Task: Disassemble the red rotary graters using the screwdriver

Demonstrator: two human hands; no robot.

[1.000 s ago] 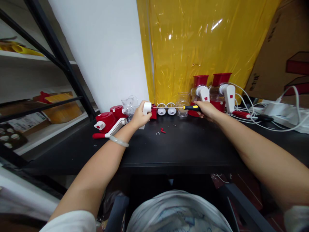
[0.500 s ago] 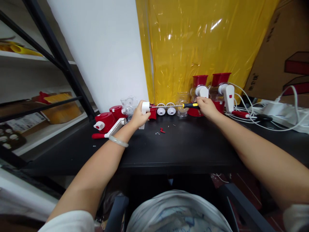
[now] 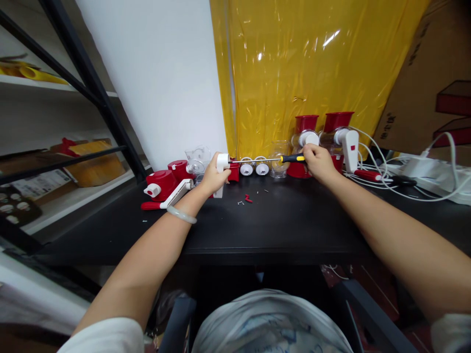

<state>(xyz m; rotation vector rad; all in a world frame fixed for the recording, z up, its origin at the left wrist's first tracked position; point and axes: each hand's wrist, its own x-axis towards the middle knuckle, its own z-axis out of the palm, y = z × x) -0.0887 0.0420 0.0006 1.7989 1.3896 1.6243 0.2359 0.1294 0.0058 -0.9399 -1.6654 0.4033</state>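
My left hand (image 3: pixel 214 177) is closed round a white plastic part (image 3: pixel 222 161), above the back of the black table (image 3: pixel 272 230). My right hand (image 3: pixel 318 161) grips the black and yellow handle of a screwdriver (image 3: pixel 292 158). Its long shaft runs level to the left, and the tip meets the right side of the white part. On the table below lie small red pieces (image 3: pixel 248 198) and several tiny screws (image 3: pixel 240 203). Behind the shaft stand two round white parts (image 3: pixel 262 169) and a red part (image 3: pixel 234 171).
A red housing (image 3: pixel 162 185) and a white crank with a red handle (image 3: pixel 176 194) lie at the left. Two red and white machines (image 3: pixel 338 137) stand at the back right, beside white cables and a power strip (image 3: pixel 434 171). Shelves (image 3: pixel 69 198) flank the left side.
The lower end of the white part now shows more below my left hand. My right hand and the screwdriver remain in nearly the same place, with the fingers slightly shifted round the handle.
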